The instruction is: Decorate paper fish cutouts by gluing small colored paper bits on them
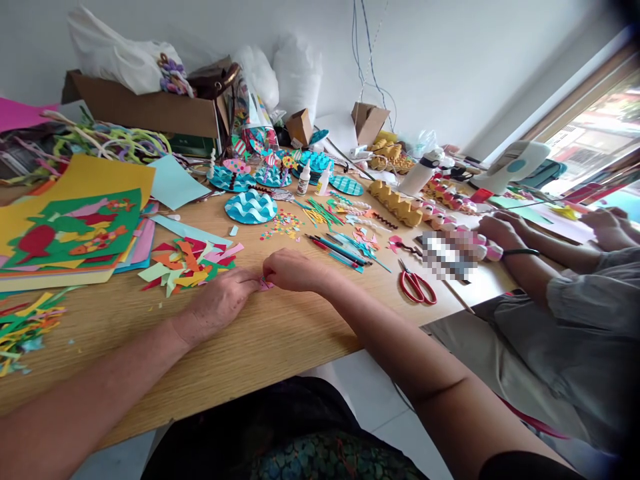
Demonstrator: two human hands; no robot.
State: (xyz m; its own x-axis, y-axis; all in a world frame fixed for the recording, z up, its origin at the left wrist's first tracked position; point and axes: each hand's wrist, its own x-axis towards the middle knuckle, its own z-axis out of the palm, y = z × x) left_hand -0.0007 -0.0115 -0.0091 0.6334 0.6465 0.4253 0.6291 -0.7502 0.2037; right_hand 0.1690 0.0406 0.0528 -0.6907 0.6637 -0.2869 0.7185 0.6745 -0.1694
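My left hand (220, 300) rests low over the wooden table (215, 373), its fingertips closed on a small pink piece (265, 284). Against the same piece, from the right, is my right hand (291, 270), fingers curled in a pinch. Most of the piece is hidden by the fingers. Coloured paper scraps (187, 263) lie just beyond my left hand. Past my right hand are small paper dots (283, 225) and a blue wavy paper disc (251, 207). Pens and brushes (337, 250) lie to the right of the dots.
Red-handled scissors (417, 287) lie at right, near another person's hands (500, 233). Stacked coloured sheets (75, 220) and paper strips (30, 330) are at left. Glue bottles (304, 179), decorated discs (233, 177) and a cardboard box (145, 113) stand toward the wall.
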